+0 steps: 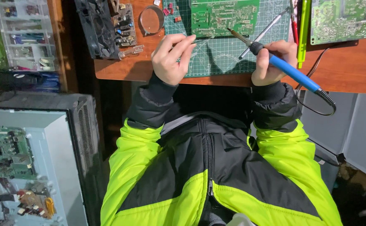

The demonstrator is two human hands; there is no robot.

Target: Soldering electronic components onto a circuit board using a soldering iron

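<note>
The soldering iron (pixel 289 69) is lying slanted in the right hand (pixel 271 62). Its handle is blue with a black collar near the front, and its thin metal tip is pointing up and to the left, reaching just over the lower edge of the green circuit board (pixel 225 16). A black cable is running from the back end of the handle and curving down past the table edge. The circuit board is lying flat on the green cutting mat (pixel 233 54), with its solder side facing up and showing many small silver points.
</note>
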